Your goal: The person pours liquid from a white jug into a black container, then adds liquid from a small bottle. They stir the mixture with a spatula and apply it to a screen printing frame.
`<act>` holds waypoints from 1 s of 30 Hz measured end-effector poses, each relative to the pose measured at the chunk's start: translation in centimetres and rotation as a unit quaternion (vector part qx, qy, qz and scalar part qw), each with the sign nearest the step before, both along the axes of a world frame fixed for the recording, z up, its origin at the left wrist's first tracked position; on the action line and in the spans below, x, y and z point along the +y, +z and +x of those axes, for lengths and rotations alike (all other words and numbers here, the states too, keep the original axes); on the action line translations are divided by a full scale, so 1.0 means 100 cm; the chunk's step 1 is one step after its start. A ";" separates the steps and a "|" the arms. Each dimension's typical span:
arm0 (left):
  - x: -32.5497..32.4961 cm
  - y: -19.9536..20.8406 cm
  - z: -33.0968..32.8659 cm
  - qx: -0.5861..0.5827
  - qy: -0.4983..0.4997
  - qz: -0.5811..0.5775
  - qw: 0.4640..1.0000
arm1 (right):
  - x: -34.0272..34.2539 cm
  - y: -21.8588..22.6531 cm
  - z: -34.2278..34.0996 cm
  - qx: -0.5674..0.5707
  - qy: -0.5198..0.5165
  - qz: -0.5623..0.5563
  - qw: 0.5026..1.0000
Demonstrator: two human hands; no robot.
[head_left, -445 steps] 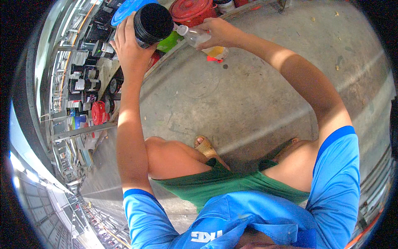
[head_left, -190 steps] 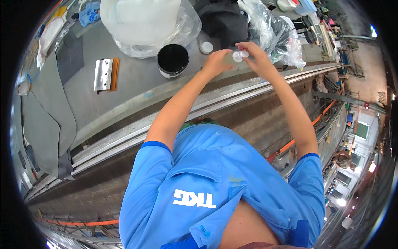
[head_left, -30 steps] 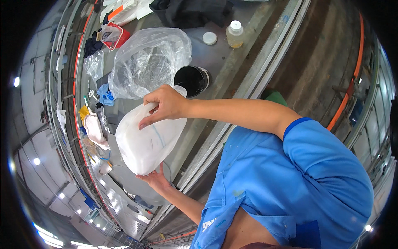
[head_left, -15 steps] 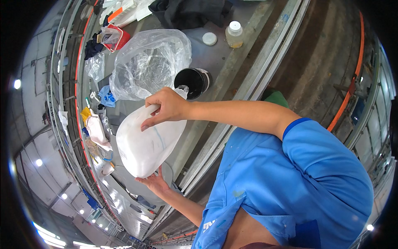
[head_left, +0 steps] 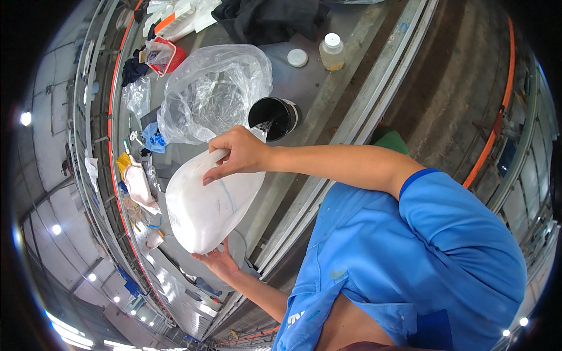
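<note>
A white translucent plastic jug [head_left: 202, 202] is tilted in front of me, its base toward the lower left. My right hand [head_left: 237, 153] is closed around its handle. Under the base, my left hand [head_left: 218, 261] bears the jug on its fingers, thumb raised along the side. Past my right hand, clear liquid [head_left: 264, 126] runs from the jug's mouth, itself mostly hidden, into an open black tub [head_left: 280, 114]. Beside the tub, a large clear plastic bag [head_left: 216, 93] lies spread out.
A white-capped bottle [head_left: 332, 52] of yellowish liquid and a round white lid [head_left: 297, 57] stand beyond the tub. Dark cloth [head_left: 266, 20], a red basket [head_left: 170, 57] and a blue cloth [head_left: 153, 137] lie farther off. A metal rail [head_left: 374, 96] edges the table.
The clear stream into the black tub shows more plainly and reaches farther inside. Both hands keep their hold; the jug has barely shifted.
</note>
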State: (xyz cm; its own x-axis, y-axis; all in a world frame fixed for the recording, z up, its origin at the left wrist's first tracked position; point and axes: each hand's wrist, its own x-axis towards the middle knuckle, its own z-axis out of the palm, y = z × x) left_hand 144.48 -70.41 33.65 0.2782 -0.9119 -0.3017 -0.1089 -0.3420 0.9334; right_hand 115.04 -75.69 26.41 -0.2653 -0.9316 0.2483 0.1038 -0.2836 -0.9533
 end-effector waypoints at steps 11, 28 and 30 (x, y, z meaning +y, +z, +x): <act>-0.003 0.007 -0.004 0.005 -0.009 -0.006 1.000 | 0.003 0.001 -0.004 -0.017 -0.009 -0.007 1.000; -0.004 0.023 -0.031 -0.063 -0.052 -0.001 0.997 | 0.003 -0.003 -0.004 -0.039 -0.014 -0.010 0.999; -0.004 0.023 -0.030 -0.068 -0.054 -0.002 0.996 | 0.005 -0.002 -0.004 -0.042 -0.019 -0.015 0.999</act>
State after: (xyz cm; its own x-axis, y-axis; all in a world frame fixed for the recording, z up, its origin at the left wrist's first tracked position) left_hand 141.46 -70.84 36.00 0.2160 -0.9397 -0.2652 -0.2705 -0.3186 0.9085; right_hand 114.60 -75.23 26.23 -0.3204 -0.9132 0.2519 0.1716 -0.3175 -0.9326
